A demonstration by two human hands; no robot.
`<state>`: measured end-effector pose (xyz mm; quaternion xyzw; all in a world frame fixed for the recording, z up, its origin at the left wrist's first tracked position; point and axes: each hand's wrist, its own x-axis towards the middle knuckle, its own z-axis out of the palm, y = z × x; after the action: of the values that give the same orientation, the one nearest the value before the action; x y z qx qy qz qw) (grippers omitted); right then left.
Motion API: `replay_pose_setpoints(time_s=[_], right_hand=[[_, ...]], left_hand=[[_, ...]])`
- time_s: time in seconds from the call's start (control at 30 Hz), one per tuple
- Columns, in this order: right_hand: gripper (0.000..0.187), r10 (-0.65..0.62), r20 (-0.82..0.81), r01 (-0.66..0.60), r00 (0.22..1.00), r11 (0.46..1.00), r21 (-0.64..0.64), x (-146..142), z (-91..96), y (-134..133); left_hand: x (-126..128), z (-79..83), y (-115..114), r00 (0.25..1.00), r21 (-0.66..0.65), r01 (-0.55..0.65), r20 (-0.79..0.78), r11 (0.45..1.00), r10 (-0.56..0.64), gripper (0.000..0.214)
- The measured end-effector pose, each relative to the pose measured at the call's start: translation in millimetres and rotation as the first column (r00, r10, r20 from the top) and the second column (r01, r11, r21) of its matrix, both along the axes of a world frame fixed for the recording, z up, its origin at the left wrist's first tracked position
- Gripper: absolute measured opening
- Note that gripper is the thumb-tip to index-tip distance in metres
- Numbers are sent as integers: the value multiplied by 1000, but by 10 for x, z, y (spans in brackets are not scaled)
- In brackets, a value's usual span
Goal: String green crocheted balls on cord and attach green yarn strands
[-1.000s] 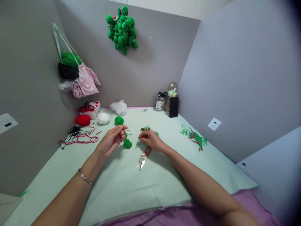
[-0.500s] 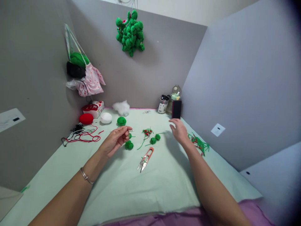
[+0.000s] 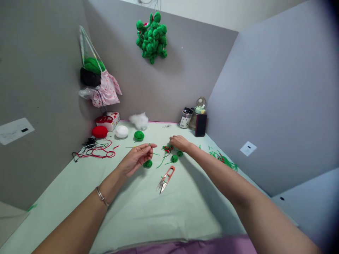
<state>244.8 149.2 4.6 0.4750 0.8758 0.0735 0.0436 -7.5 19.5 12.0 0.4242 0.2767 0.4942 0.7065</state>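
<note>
my right hand [image 3: 180, 142], out by the phone [image 3: 200, 125] half a second ago, is now back beside a red-and-green tangle [image 3: 167, 149] on the worktop [image 3: 159, 215], its fingers curled narrow, though whether they hold anything i cannot tell. my left hand [image 3: 136, 157] stays pinched at thumb and finger on what looks like a bit of green yarn [image 3: 149, 144], with a small green ball [image 3: 147, 164] just on its near side. the shift, i judge, returns both hands to the small yarn pieces, two more green balls [image 3: 174, 158] lying near the tangle and the orange-handled snips [image 3: 168, 173] untouched closer to me.
</note>
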Motion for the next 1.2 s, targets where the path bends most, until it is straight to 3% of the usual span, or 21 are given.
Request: replay_pose_setpoints(time_s=[0.17, 0.37, 0.4, 0.43, 0.5, 0.57, 0.63, 0.77, 0.87, 1.0, 1.1, 1.2], right_hand=[[20, -97, -28, 97, 995, 995, 23, 88, 77, -58], [24, -223, -303, 247, 927, 968, 40, 126, 112, -355], [25, -212, -417, 232, 884, 973, -2, 104, 99, -449], [24, -201, -593, 192, 779, 978, -79, 73, 88, -554], [16, -220, -849, 46, 480, 973, -226, -11, 82, -772], [9, -276, -926, -70, 259, 951, -303, -101, 109, -965], [11, -322, -934, -147, 157, 927, -344, -175, 161, -1102], [21, -382, -924, -272, 34, 886, -376, -274, 241, -1243], [28, -468, -883, -364, -11, 825, -433, -359, 223, -1320], [33, -592, -805, -462, 42, 702, -541, -475, 139, -1391], [33, -594, -804, -478, 29, 698, -533, -514, 82, -1392], [32, -591, -806, -463, -17, 720, -518, -520, 50, -1374]], left_hand=[[7, 0, -13, 993, 43, -27, -114, 999, 32, 34], [66, 6, -51, 980, 127, -4, -198, 992, 30, 31], [80, 11, -60, 980, 132, 2, -199, 991, 24, 30], [95, 17, -70, 980, 131, 19, -201, 991, 8, 29], [122, 25, -91, 978, 136, 52, -209, 989, -23, 26], [141, 26, -111, 972, 147, 83, -232, 986, -48, 23], [151, 22, -130, 959, 163, 104, -277, 981, -56, 22], [161, 22, -166, 920, 212, 128, -391, 969, -36, 29], [174, 29, -188, 899, 212, 168, -434, 963, -61, 29], [180, 30, -186, 900, 218, 212, -424, 953, -104, 29], [173, 23, -170, 917, 224, 201, -384, 954, -104, 30], [171, 10, -157, 938, 230, 113, -345, 967, -27, 30]])
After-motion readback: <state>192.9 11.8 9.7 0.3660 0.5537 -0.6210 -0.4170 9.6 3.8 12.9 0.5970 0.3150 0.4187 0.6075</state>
